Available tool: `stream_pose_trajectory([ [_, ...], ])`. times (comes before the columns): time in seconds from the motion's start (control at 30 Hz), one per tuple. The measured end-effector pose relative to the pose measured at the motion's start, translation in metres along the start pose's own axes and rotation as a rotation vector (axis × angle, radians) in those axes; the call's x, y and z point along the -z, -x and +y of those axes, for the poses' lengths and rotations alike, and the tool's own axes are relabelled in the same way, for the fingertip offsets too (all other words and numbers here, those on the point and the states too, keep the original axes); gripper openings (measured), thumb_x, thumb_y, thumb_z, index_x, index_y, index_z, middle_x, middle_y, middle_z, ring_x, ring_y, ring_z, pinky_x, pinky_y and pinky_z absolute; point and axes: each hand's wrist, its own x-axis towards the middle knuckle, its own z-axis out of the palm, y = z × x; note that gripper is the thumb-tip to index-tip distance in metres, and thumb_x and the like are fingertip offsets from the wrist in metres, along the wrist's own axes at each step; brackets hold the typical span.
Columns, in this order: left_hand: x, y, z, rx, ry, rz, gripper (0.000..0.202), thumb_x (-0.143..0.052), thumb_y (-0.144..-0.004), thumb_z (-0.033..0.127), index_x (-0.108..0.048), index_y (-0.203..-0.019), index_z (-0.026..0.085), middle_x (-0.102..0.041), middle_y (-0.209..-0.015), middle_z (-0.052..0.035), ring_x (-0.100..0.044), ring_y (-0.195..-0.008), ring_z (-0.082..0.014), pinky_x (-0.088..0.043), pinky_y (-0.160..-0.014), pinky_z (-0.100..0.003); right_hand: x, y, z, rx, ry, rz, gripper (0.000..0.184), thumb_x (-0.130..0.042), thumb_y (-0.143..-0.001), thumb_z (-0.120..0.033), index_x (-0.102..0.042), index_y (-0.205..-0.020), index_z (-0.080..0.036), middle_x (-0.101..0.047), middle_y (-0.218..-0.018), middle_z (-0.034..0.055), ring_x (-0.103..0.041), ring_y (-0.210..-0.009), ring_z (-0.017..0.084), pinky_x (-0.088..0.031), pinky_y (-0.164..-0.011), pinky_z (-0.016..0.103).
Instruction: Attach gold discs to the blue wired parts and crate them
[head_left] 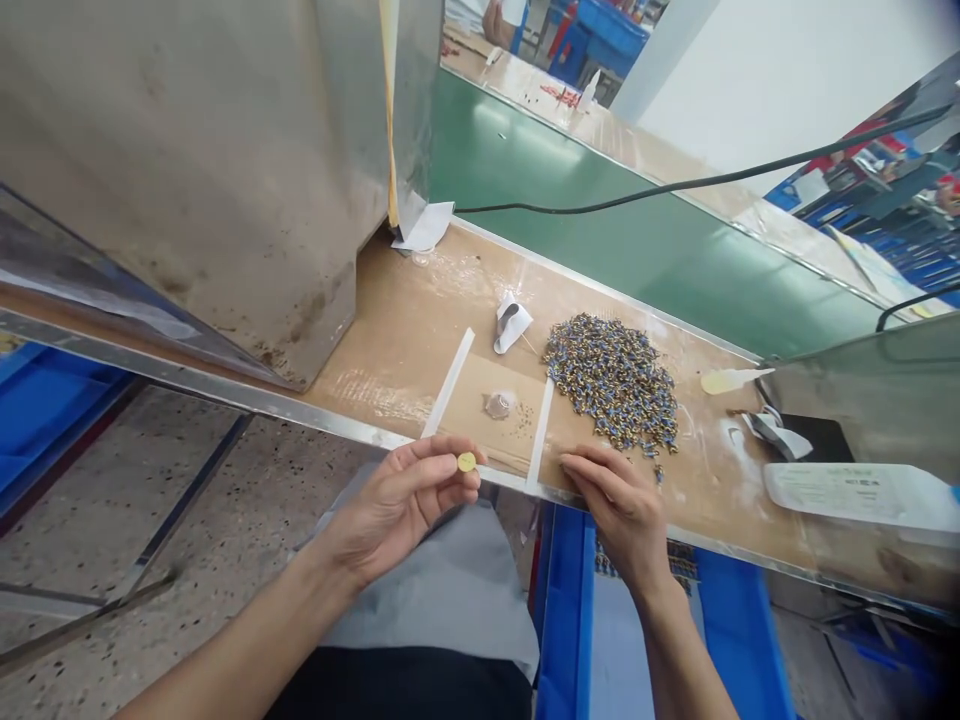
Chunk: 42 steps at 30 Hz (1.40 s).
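Observation:
Between the thumb and fingers of my left hand [409, 500] is a small round yellow disc [466, 462], held just in front of the bench edge. My right hand [619, 505] is at the bench edge, its fingertips pinched together; whatever they hold, if anything, is too small to make out. Beyond that hand lies a heap of small blue and gold metal pieces [611, 375], with a few loose ones at its near side. A small whitish lump [499, 404] rests on the cardboard between two white tape strips, tiny bits scattered beside it.
A large metal housing [187, 170] stands on the left. At right lie a white plastic bottle [855, 492] and a small pointed glue bottle [731, 380]. A crumpled white paper piece [511, 325] sits behind the lump. Below the bench is a blue bin [566, 600]. A black cable [600, 205] crosses the back.

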Motion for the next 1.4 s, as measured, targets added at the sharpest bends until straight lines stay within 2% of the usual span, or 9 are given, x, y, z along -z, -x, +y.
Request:
stream_pose_trajectory([
  [0.17, 0.001, -0.005, 0.000, -0.019, -0.038, -0.015, 0.019, -0.096, -0.090, 0.019, -0.092, -0.108, 0.016, -0.086, -0.111, -0.0085, -0.081, -0.085, -0.0142, -0.070, -0.088, -0.024, 0.002, -0.005, -0.011, -0.020, -0.002, 0.035, 0.023, -0.068, -0.112, -0.021, -0.088, -0.119, -0.032, -0.083, -0.121, 0.0055, -0.081, -0.109, 0.023, -0.067, -0.093, 0.036],
  [0.37, 0.005, -0.011, 0.004, -0.098, -0.123, -0.007, 0.017, -0.095, -0.093, 0.023, -0.092, -0.108, 0.017, -0.088, -0.112, -0.0110, -0.083, -0.094, -0.0183, -0.068, -0.095, -0.028, -0.010, -0.039, -0.053, -0.079, -0.107, 0.278, 0.017, -0.080, -0.105, -0.020, -0.088, -0.116, -0.030, -0.086, -0.114, 0.0042, -0.083, -0.109, 0.025, -0.067, -0.099, 0.041],
  [0.53, 0.008, -0.014, 0.005, -0.220, -0.111, 0.037, 0.015, -0.097, -0.091, 0.025, -0.092, -0.104, 0.019, -0.089, -0.108, -0.0074, -0.084, -0.095, -0.0182, -0.067, -0.096, -0.028, -0.028, -0.075, -0.080, -0.008, -0.169, 0.264, 0.015, -0.077, -0.107, -0.019, -0.088, -0.110, -0.029, -0.087, -0.116, 0.0040, -0.083, -0.110, 0.024, -0.068, -0.100, 0.043],
  [0.73, 0.006, -0.016, -0.004, -0.323, -0.128, 0.078, 0.016, -0.098, -0.090, 0.025, -0.093, -0.104, 0.020, -0.089, -0.105, -0.0057, -0.083, -0.093, -0.0163, -0.065, -0.093, -0.025, -0.045, -0.090, -0.079, -0.005, -0.092, 0.253, 0.016, -0.073, -0.110, -0.024, -0.088, -0.110, -0.027, -0.087, -0.116, 0.0054, -0.084, -0.111, 0.025, -0.068, -0.102, 0.044],
  [0.93, 0.011, -0.018, -0.010, -0.316, -0.193, 0.077, 0.017, -0.096, -0.093, 0.029, -0.092, -0.108, 0.022, -0.089, -0.108, -0.0068, -0.084, -0.099, -0.0194, -0.064, -0.096, -0.028, -0.050, -0.093, -0.077, 0.023, -0.034, 0.247, 0.017, -0.073, -0.110, -0.022, -0.088, -0.113, -0.029, -0.087, -0.115, 0.0038, -0.084, -0.110, 0.023, -0.069, -0.100, 0.041],
  [1.13, 0.012, -0.018, -0.010, -0.314, -0.208, 0.067, 0.019, -0.095, -0.094, 0.030, -0.091, -0.109, 0.020, -0.089, -0.108, -0.0089, -0.085, -0.100, -0.0233, -0.066, -0.097, -0.033, -0.054, -0.094, -0.077, 0.042, -0.012, 0.237, 0.018, -0.072, -0.110, -0.022, -0.088, -0.114, -0.029, -0.087, -0.117, 0.0043, -0.084, -0.110, 0.024, -0.069, -0.102, 0.043],
  [1.4, 0.012, -0.018, -0.010, -0.308, -0.194, 0.051, 0.017, -0.094, -0.095, 0.029, -0.091, -0.110, 0.022, -0.089, -0.108, -0.0073, -0.084, -0.101, -0.0206, -0.064, -0.097, -0.029, -0.054, -0.091, -0.076, 0.126, 0.060, 0.222, 0.023, -0.070, -0.111, -0.015, -0.087, -0.117, -0.029, -0.086, -0.122, 0.0050, -0.083, -0.113, 0.024, -0.068, -0.103, 0.043],
])
